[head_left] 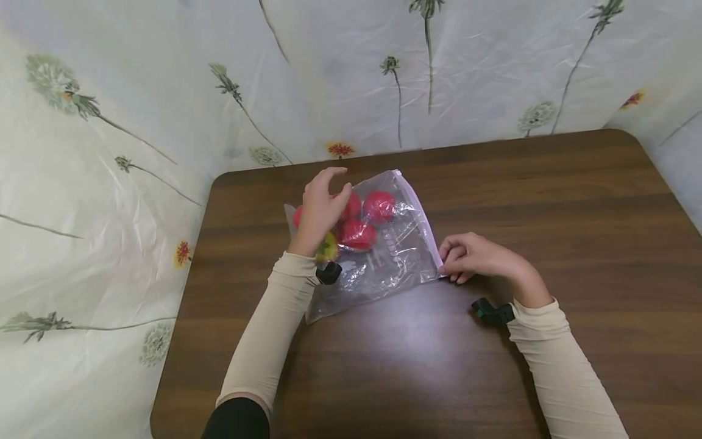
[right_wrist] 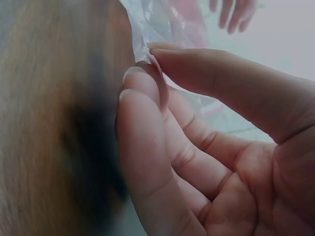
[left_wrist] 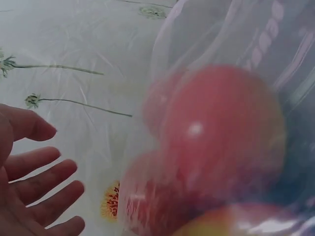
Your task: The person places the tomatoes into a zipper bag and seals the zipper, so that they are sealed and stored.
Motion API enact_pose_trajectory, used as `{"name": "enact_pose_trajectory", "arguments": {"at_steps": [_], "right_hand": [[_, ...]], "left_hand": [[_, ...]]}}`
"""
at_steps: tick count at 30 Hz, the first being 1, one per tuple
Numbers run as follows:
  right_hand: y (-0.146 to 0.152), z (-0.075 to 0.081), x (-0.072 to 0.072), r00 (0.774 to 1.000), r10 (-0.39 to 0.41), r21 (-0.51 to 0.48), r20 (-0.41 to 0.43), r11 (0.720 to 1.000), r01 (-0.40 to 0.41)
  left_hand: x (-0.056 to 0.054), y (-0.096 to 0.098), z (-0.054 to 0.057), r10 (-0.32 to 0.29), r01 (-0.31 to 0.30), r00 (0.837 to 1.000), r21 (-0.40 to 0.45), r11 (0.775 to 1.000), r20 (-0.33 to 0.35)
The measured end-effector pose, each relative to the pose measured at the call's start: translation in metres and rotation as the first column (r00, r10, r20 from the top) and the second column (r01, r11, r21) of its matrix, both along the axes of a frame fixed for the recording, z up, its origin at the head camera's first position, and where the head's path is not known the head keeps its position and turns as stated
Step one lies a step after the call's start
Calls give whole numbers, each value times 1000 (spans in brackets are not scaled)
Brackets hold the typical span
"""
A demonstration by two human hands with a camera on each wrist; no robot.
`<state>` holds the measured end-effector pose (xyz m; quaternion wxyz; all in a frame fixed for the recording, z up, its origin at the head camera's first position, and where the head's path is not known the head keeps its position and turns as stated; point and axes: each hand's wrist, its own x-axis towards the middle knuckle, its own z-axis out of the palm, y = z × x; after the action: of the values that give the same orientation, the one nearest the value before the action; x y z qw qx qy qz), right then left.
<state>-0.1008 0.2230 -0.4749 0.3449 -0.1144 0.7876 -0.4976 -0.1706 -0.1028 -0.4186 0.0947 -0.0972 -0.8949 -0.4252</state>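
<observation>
A clear zip bag (head_left: pixel 397 259) with a pinkish zip strip lies on the table, several round red fruits (head_left: pixel 358 235) and a yellow-green one (head_left: pixel 328 249) inside it. At the near end of the strip, my right hand (head_left: pixel 474 256) pinches the bag's corner between thumb and fingers; the right wrist view shows the plastic edge (right_wrist: pixel 141 51) at those fingertips. My left hand (head_left: pixel 320 204) is over the fruit end of the bag and hides part of the fruits. In the left wrist view its fingers (left_wrist: pixel 54 196) are spread and hold nothing, apart from the bag.
The brown wooden table (head_left: pixel 548 201) has rounded far corners. Behind it and along the left hangs a pale flower-patterned sheet (head_left: pixel 334 73). A black wrist device (head_left: pixel 493 312) sits by the right sleeve, another (head_left: pixel 329 273) by the left.
</observation>
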Motion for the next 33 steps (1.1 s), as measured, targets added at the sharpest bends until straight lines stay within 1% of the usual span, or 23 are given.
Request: {"name": "enact_pose_trajectory", "arguments": {"at_steps": [2,4,5,7,8,10,12,15,18,20,21,23,25,26,28,30,31,33], "right_hand": [[4,0,0,1000,-13,7,7,1000,13],[7,1,-1,1000,-26,14,13,1000,26],[9,1,-1,999,-33,17,16,999,33],[11,0,-2,999,-41,20,19,999,41],[12,0,-2,999,-44,21,19,999,43],[15,-1,-3,998,-52,23,20,998,51],[17,-2,-3,998,-60,25,22,998,59],[20,-2,-3,997,-72,21,27,997,71],[23,-2,-4,996,-79,16,35,997,79],[24,-2,-3,996,-82,17,38,997,82],[25,-2,-3,996,-84,18,40,996,84],[26,-2,-3,995,-86,20,44,996,85],[26,-1,-3,995,-86,25,45,996,85],[27,-1,-3,995,-85,27,45,996,83],[27,0,-3,995,-84,29,46,996,82],[28,0,-3,996,-83,32,44,996,82],[28,0,-3,996,-82,32,44,996,80],[28,-1,-3,996,-78,32,43,997,77]], "left_hand": [[-10,1,0,-19,22,998,-58,998,57],[-20,0,1,-38,49,993,-101,994,115],[-25,0,1,-47,64,988,-114,991,146],[-35,-1,1,-72,100,974,-123,987,214],[-40,-2,0,-90,125,963,-122,985,253],[-50,-2,0,-133,177,933,-106,978,333],[-60,-3,2,-178,227,899,-78,971,401],[-72,-1,9,-229,289,849,-56,956,476],[-78,4,16,-251,332,810,-61,941,530],[-81,8,18,-259,361,792,-82,929,552],[-83,11,19,-259,370,784,-90,925,564],[-86,16,18,-264,382,774,-92,920,575],[-90,22,15,-266,392,768,-99,915,582],[-92,24,13,-271,396,763,-93,914,588],[-96,29,11,-286,404,744,-65,913,604],[-99,34,10,-300,423,723,-56,904,622],[-99,36,9,-319,435,713,-38,899,624],[-100,40,8,-346,461,700,-25,887,624]]}}
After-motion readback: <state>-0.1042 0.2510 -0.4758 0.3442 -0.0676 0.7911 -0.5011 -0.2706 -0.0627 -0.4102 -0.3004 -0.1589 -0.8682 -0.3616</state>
